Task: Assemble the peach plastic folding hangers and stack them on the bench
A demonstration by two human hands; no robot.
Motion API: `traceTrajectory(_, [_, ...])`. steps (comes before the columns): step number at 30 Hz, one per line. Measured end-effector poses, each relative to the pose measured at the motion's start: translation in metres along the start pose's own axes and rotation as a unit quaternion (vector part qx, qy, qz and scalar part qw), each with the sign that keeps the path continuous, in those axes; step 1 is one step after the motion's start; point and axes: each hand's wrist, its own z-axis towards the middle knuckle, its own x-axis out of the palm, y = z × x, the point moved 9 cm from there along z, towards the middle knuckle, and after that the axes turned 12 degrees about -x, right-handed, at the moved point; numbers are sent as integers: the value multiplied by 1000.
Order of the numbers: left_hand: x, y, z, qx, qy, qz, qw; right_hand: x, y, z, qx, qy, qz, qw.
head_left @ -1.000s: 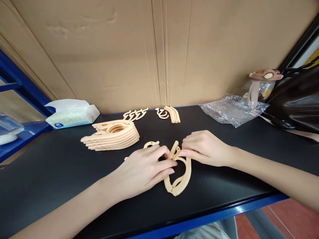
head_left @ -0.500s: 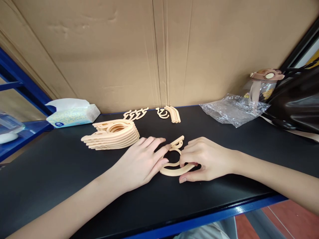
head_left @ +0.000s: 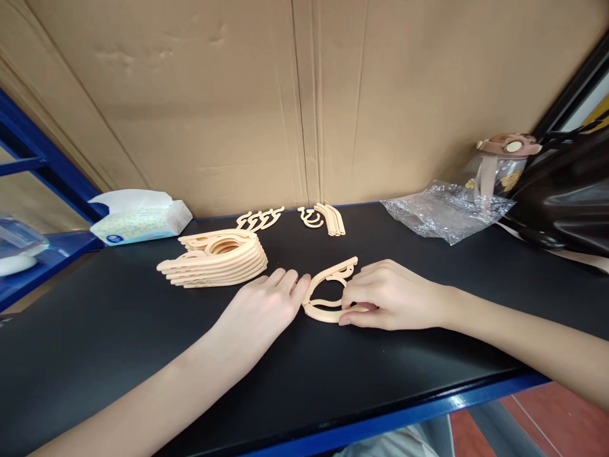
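Observation:
A cream plastic folding clothes hanger (head_left: pixel 323 315) lies on the black tabletop, its two arms folded into a V with the hinge toward the left. My right hand (head_left: pixel 387 295) is closed on the right part of the lower arm, thumb in front and fingers behind. At the hinge end, my left hand (head_left: pixel 271 304) is closed with curled fingers, the forefinger against the hanger; its thumb is hidden. A stack of several similar folded hangers (head_left: pixel 223 263) lies just beyond my left hand.
Loose hanger hooks (head_left: pixel 261 219) lie at the back, with more hooks (head_left: pixel 311 219) and a few curved hanger arms (head_left: pixel 332 219) beside them. A tissue pack (head_left: pixel 143 219) stands back left. Crumpled clear plastic (head_left: pixel 442 209), a bottle (head_left: pixel 507 162) and a black bag (head_left: pixel 566 197) occupy the right.
My left hand has drawn back leftward and its fingers have curled in, uncovering the hinge. The hanger has shifted slightly away from me, with my right hand still gripping it.

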Motion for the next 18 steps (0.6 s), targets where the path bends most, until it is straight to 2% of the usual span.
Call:
traceTrajectory(8, [-16,-1,-3,4,-51,-9,999,1,1,1,0,27,-2,1000])
traceTrajectory(13, [-41,4,-8,-32,-151,-47,987,2,2,1,5,39,-3,999])
traceTrajectory(16, [-55,9,-12,-57,-201,-111,972,4,1,0,15,39,-8,999])
traceTrajectory(18, [-60,16,-14,-74,-209,-206,953,3,0,0,14,30,-13,999])
